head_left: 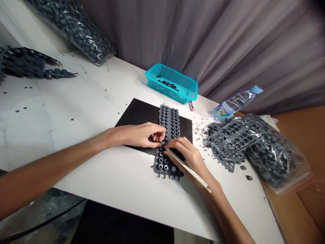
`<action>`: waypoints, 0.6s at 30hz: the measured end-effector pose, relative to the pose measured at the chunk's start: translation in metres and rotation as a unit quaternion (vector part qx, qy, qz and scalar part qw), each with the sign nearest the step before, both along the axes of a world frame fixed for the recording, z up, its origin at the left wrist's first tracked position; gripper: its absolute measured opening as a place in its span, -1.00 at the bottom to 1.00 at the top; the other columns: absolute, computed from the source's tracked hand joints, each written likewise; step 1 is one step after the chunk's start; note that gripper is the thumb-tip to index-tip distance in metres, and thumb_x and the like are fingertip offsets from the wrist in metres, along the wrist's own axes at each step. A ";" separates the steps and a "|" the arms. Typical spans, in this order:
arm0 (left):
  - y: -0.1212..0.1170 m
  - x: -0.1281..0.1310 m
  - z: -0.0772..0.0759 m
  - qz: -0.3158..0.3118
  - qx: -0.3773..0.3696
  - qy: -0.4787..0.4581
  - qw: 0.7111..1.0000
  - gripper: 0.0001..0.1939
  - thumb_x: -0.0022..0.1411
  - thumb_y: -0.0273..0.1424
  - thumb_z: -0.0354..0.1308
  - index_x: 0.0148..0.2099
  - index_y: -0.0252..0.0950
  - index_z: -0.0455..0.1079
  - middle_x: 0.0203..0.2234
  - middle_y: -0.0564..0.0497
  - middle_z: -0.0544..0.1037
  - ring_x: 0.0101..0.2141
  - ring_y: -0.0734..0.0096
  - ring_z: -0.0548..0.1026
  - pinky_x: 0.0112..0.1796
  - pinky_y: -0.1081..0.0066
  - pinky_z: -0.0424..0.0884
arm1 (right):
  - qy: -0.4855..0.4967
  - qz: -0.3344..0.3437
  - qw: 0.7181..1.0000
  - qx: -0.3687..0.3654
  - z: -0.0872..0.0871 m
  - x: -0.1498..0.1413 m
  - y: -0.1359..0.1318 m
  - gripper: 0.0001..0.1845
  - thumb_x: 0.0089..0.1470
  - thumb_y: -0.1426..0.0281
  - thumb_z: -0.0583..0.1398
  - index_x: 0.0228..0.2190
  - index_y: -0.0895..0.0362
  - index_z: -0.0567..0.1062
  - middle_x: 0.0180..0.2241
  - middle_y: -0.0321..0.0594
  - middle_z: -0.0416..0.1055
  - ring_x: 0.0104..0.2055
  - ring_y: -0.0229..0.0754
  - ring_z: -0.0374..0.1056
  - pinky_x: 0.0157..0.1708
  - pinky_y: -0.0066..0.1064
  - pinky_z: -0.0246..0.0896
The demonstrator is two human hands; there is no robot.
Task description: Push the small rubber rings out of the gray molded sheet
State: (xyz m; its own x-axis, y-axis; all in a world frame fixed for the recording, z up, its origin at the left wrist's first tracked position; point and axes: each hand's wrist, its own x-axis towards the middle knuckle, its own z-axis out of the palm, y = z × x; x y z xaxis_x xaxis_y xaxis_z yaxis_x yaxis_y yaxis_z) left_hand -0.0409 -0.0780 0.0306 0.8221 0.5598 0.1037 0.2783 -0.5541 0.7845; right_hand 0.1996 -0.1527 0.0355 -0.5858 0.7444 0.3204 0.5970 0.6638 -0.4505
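A dark grey moulded rubber sheet [175, 122] with rows of round, holed knobs lies across a black mat [142, 113], its near end reaching past the mat onto the table. My left hand [148, 134] comes in from the left, fingers curled, thumb and fingertips closed on the sheet's left edge near its middle. My right hand [189, 154] grips a slim white stick-like tool [189, 170], its tip at the knobs close to my left thumb. The tool's exact kind cannot be made out. My fingers partly cover the sheet's middle rows.
A turquoise basket [169, 94] with small dark pieces stands behind the mat. A water bottle [231, 105], punched rubber sheets [231, 135] and a clear bag of pieces [271, 159] lie at right. Another full bag [78, 34] leans at back left. Small dark discs dot the table.
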 end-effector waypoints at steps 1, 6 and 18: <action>0.001 0.000 0.000 0.003 0.002 0.005 1.000 -0.97 0.22 -0.46 0.18 -0.26 -0.29 0.37 -0.37 0.05 0.46 -0.35 0.46 0.39 -0.29 0.47 0.33 | 0.000 0.000 1.000 0.003 -0.001 0.000 0.000 -0.88 0.30 0.37 0.23 -0.12 0.05 0.50 -0.15 -0.18 0.50 -0.14 -0.12 0.39 -0.09 -0.26 0.34; 0.004 0.000 -0.004 0.012 0.012 0.016 1.000 -0.92 0.24 -0.39 0.22 -0.27 -0.30 0.42 -0.37 0.04 0.48 -0.36 0.47 0.41 -0.30 0.48 0.34 | -0.013 -0.022 0.999 0.038 -0.007 -0.001 0.002 -0.90 0.30 0.33 0.23 -0.15 0.04 0.50 -0.18 -0.20 0.51 -0.16 -0.12 0.39 -0.14 -0.30 0.35; 0.006 -0.001 -0.003 0.021 -0.023 0.021 0.999 -0.84 0.29 -0.31 0.23 -0.22 -0.32 0.48 -0.36 0.03 0.50 -0.34 0.45 0.46 -0.30 0.47 0.37 | -0.143 -0.028 0.978 0.152 -0.008 -0.007 -0.001 -0.76 0.37 0.34 0.14 0.00 0.11 0.49 -0.18 -0.13 0.53 -0.18 -0.10 0.43 -0.25 -0.30 0.35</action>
